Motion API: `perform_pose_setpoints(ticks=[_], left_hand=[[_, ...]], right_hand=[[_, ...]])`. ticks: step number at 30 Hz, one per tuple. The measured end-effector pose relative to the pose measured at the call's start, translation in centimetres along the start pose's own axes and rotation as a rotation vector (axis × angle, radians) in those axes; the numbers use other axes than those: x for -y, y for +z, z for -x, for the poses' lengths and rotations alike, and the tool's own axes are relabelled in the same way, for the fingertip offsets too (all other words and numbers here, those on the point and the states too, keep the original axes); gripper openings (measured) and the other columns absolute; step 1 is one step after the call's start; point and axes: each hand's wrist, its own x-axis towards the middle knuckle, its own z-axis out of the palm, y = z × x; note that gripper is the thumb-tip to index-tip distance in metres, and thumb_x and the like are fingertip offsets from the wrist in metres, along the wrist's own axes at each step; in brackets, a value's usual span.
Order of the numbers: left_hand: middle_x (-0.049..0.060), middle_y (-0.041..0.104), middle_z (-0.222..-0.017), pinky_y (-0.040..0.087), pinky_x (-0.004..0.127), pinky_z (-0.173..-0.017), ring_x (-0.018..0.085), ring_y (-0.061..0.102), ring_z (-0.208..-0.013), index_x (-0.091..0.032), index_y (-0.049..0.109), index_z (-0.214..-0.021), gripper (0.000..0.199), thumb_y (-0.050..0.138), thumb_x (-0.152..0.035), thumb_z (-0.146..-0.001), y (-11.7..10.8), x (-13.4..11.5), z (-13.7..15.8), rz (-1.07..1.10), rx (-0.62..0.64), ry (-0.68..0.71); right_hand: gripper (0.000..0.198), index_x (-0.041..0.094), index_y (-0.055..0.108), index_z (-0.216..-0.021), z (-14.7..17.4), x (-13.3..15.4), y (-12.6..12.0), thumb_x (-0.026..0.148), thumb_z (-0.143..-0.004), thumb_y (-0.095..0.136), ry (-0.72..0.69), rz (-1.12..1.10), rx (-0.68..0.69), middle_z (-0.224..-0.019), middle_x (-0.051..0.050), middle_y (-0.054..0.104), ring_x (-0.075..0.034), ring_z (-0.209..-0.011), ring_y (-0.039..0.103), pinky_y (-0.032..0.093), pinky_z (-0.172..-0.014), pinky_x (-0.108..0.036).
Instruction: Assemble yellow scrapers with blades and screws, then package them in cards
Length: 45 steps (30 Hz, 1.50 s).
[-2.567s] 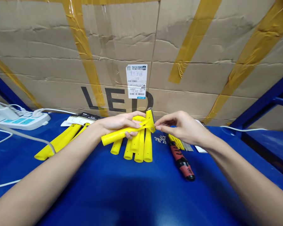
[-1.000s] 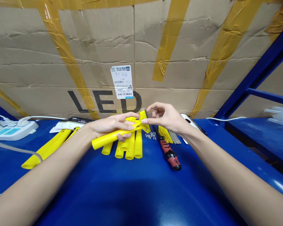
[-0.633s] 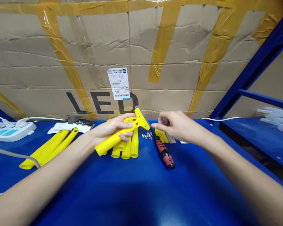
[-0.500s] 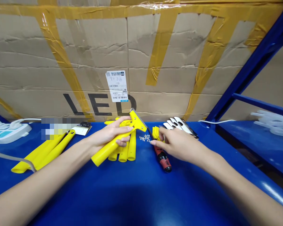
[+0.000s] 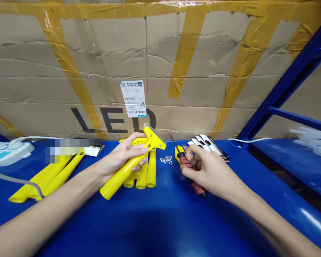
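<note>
Over the blue counter (image 5: 160, 221), left hand (image 5: 120, 159) wrapped around a yellow scraper (image 5: 131, 166), head tilted up. Right hand (image 5: 205, 169), off the scraper head moments ago, now fingers closed on the red screwdriver (image 5: 188, 167) beside loose screws (image 5: 167, 159); fastening likely near.

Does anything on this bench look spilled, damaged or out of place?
Little stands out. The small metal screws lie loose in a scatter on the blue table, uncontained, between the yellow handles and the screwdriver. The cardboard box behind is creased and heavily taped. Nothing appears broken.
</note>
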Motion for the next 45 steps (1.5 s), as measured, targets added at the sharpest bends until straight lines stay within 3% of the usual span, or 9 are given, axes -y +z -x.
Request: perform_pose_setpoints(ticks=[5, 8, 12, 16, 29, 32, 37, 42, 45], left_hand=[[-0.001, 0.062, -0.067, 0.042, 0.015, -0.052, 0.007, 0.054, -0.053, -0.024, 0.046, -0.117, 0.042, 0.072, -0.015, -0.085, -0.4, -0.1, -0.4, 0.073, -0.056, 0.053], [-0.001, 0.061, -0.068, 0.041, 0.015, -0.051, 0.007, 0.054, -0.052, -0.023, 0.047, -0.118, 0.043, 0.072, -0.012, -0.084, -0.7, -0.2, -0.6, 0.105, -0.102, 0.046], [0.001, 0.063, -0.075, 0.04, 0.016, -0.048, 0.007, 0.055, -0.052, -0.023, 0.047, -0.119, 0.043, 0.07, -0.009, -0.086, -1.1, -0.4, -0.7, 0.138, -0.133, 0.016], [0.002, 0.065, -0.084, 0.04, 0.014, -0.045, 0.006, 0.056, -0.053, -0.022, 0.05, -0.119, 0.044, 0.071, -0.006, -0.084, -1.0, -0.3, -0.8, 0.165, -0.156, 0.018], [0.0, 0.065, -0.075, 0.039, 0.013, -0.043, 0.006, 0.054, -0.05, -0.022, 0.052, -0.115, 0.04, 0.071, -0.008, -0.083, -0.9, -0.2, -0.7, 0.167, -0.127, 0.017], [0.0, 0.064, -0.07, 0.04, 0.014, -0.045, 0.008, 0.055, -0.05, -0.024, 0.05, -0.118, 0.042, 0.072, -0.012, -0.084, -0.8, -0.2, -0.4, 0.114, -0.139, -0.007], [0.002, 0.07, -0.079, 0.051, 0.017, -0.059, 0.01, 0.064, -0.063, -0.024, 0.052, -0.116, 0.043, 0.076, -0.014, -0.081, -0.6, -0.1, -0.3, 0.02, -0.184, 0.035], [-0.001, 0.069, -0.077, 0.05, 0.017, -0.058, 0.009, 0.062, -0.061, -0.025, 0.053, -0.111, 0.041, 0.076, -0.011, -0.079, -0.1, 0.3, -0.4, -0.055, -0.208, 0.082], [-0.004, 0.065, -0.072, 0.043, 0.015, -0.05, 0.007, 0.055, -0.051, -0.027, 0.051, -0.109, 0.041, 0.077, -0.013, -0.08, 0.3, 0.7, -0.4, -0.082, -0.206, 0.096]], right_hand=[[0.034, 0.025, 0.058, -0.119, 0.6, -1.4, -2.1, 0.044, -0.091, 0.063, -0.002, -0.285, -0.108, -0.09, -0.005, 0.072, -0.018, -0.063, 0.067, 0.05, -0.05, -0.03], [0.033, 0.024, 0.072, -0.112, 0.4, -2.5, -2.5, 0.047, -0.088, 0.068, -0.062, -0.244, -0.264, -0.099, -0.008, 0.077, -0.021, -0.071, 0.07, 0.051, -0.052, -0.03], [0.027, 0.027, 0.078, -0.103, 0.0, -3.5, -2.6, 0.045, -0.083, 0.075, -0.103, -0.323, -0.317, -0.101, -0.007, 0.08, -0.027, -0.095, 0.074, 0.06, -0.075, -0.037], [0.024, 0.028, 0.081, -0.097, 0.0, -3.6, -2.4, 0.043, -0.079, 0.079, -0.101, -0.288, -0.291, -0.098, -0.007, 0.081, -0.028, -0.09, 0.076, 0.062, -0.079, -0.04], [0.026, 0.028, 0.081, -0.101, 0.1, -3.8, -2.2, 0.045, -0.081, 0.077, -0.114, -0.216, -0.277, -0.098, -0.006, 0.081, -0.026, -0.082, 0.076, 0.062, -0.07, -0.037], [0.025, 0.031, 0.081, -0.103, 0.2, -3.6, -2.2, 0.043, -0.082, 0.077, -0.206, -0.076, -0.308, -0.099, -0.006, 0.08, -0.027, -0.083, 0.075, 0.06, -0.066, -0.038], [0.022, 0.034, 0.08, -0.107, 0.8, -2.4, -2.7, 0.033, -0.087, 0.072, -0.435, 0.117, -0.379, -0.115, -0.007, 0.073, -0.029, -0.099, 0.071, 0.059, -0.083, -0.045], [0.026, 0.031, 0.076, -0.113, 1.1, -1.8, -2.9, 0.038, -0.09, 0.067, -0.342, 0.116, -0.33, -0.118, -0.009, 0.069, -0.03, -0.102, 0.067, 0.056, -0.071, -0.039], [0.023, 0.027, 0.074, -0.102, 1.0, -1.5, -2.2, 0.046, -0.09, 0.066, -0.199, -0.034, -0.381, -0.099, -0.008, 0.074, -0.023, -0.074, 0.067, 0.05, -0.057, -0.034]])
